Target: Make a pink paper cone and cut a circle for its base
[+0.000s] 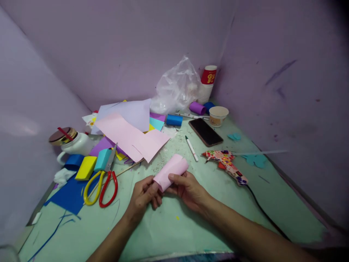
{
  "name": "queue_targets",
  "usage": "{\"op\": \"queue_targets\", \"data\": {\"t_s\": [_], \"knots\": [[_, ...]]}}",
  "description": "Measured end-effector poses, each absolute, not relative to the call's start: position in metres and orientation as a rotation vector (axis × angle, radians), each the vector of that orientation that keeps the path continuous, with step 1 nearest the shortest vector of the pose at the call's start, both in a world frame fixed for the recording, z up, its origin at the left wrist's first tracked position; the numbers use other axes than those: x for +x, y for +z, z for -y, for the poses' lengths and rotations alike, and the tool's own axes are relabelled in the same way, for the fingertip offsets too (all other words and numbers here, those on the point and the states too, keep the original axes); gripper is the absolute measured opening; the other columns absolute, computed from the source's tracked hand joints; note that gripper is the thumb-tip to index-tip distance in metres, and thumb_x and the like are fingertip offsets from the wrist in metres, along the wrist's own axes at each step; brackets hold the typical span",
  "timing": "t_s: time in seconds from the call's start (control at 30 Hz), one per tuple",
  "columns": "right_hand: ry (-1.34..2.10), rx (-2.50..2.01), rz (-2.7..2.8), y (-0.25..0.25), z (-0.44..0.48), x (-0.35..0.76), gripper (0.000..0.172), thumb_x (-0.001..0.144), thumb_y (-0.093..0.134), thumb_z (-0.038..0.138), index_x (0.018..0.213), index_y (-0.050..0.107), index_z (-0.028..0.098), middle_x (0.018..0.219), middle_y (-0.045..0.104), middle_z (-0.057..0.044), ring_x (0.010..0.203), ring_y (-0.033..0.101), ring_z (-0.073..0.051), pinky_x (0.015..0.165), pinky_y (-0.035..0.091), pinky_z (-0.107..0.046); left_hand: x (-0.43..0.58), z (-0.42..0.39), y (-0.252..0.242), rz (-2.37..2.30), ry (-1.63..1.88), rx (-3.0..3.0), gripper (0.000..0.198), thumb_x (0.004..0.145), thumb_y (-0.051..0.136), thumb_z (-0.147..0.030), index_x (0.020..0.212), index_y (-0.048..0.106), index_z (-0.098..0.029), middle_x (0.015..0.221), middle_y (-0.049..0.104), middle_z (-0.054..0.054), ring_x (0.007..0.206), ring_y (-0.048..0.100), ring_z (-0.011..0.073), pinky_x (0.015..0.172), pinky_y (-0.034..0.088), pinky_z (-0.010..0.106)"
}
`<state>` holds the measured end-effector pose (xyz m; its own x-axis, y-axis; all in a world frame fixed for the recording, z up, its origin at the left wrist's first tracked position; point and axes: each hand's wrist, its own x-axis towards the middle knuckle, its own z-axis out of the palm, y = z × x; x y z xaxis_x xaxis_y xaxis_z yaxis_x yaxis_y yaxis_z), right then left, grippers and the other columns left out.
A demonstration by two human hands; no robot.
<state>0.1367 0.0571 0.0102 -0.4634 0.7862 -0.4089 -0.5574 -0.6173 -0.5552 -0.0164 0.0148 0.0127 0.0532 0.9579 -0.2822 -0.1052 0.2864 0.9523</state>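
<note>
Both my hands hold a pink paper roll (172, 169) just above the pale green table (169, 225). My left hand (143, 198) pinches the roll's near end with closed fingers. My right hand (188, 189) wraps round it from the right, thumb on top. The roll points away from me, toward a white marker pen (191, 148).
Scissors (101, 183) with red and yellow handles lie to the left, beside yellow, blue and teal paper rolls (86, 167). Pink and lilac sheets (131, 134) lie behind. A patterned glue gun (226, 163) with its black cord, a phone (205, 131), paper cups (208, 82) and a plastic bag (177, 87) sit right and back.
</note>
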Motion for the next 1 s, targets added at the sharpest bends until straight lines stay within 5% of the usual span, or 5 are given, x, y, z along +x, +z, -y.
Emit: {"op": "queue_targets", "data": {"t_s": [0.2, 0.4, 0.53, 0.73, 1.0], "knots": [[2.059, -0.747, 0.666, 0.007, -0.057, 0.137, 0.034, 0.055, 0.081, 0.025, 0.081, 0.063, 0.011, 0.07, 0.065, -0.004, 0.065, 0.061, -0.017, 0.065, 0.049, -0.031, -0.015, -0.012, 0.016, -1.358, 1.035, 1.014, 0.033, 0.074, 0.064, -0.045, 0.067, 0.057, -0.014, 0.043, 0.055, -0.001, 0.036, 0.047, 0.0081, 0.037, 0.035, 0.018], [1.806, -0.914, 1.063, 0.017, -0.078, 0.16, 0.064, 0.049, 0.084, 0.031, 0.107, 0.058, 0.022, 0.097, 0.064, -0.005, 0.078, 0.059, -0.018, 0.06, 0.044, -0.026, -0.024, -0.009, 0.027, -1.355, 1.01, 1.102, 0.029, 0.071, 0.062, -0.042, 0.065, 0.057, -0.014, 0.046, 0.052, -0.002, 0.041, 0.047, 0.0093, 0.039, 0.032, 0.02], [1.777, -0.984, 1.556, 0.016, -0.084, 0.17, 0.049, 0.053, 0.083, 0.034, 0.095, 0.064, 0.018, 0.076, 0.062, -0.001, 0.067, 0.055, -0.015, 0.06, 0.042, -0.026, -0.025, -0.008, 0.034, -1.366, 1.016, 1.191, 0.029, 0.067, 0.066, -0.04, 0.061, 0.057, -0.013, 0.049, 0.051, -0.002, 0.046, 0.045, 0.0087, 0.042, 0.031, 0.019], [1.605, -1.106, 1.256, 0.0, -0.092, 0.167, 0.05, 0.059, 0.079, 0.04, 0.099, 0.06, 0.017, 0.081, 0.062, -0.004, 0.065, 0.057, -0.016, 0.057, 0.045, -0.028, -0.034, -0.014, 0.028, -1.593, 1.211, 1.171, 0.03, 0.08, 0.054, -0.046, 0.081, 0.061, -0.017, 0.064, 0.06, 0.0, 0.05, 0.052, 0.0112, 0.045, 0.039, 0.022], [1.417, -1.077, 1.161, -0.005, -0.1, 0.164, 0.06, 0.061, 0.074, 0.032, 0.114, 0.048, 0.02, 0.091, 0.059, -0.005, 0.077, 0.058, -0.02, 0.068, 0.048, -0.033, -0.038, -0.031, 0.02, -1.66, 1.352, 1.108, 0.036, 0.066, 0.069, -0.032, 0.099, 0.066, -0.02, 0.097, 0.066, 0.005, 0.075, 0.059, 0.0169, 0.06, 0.047, 0.026]]}}
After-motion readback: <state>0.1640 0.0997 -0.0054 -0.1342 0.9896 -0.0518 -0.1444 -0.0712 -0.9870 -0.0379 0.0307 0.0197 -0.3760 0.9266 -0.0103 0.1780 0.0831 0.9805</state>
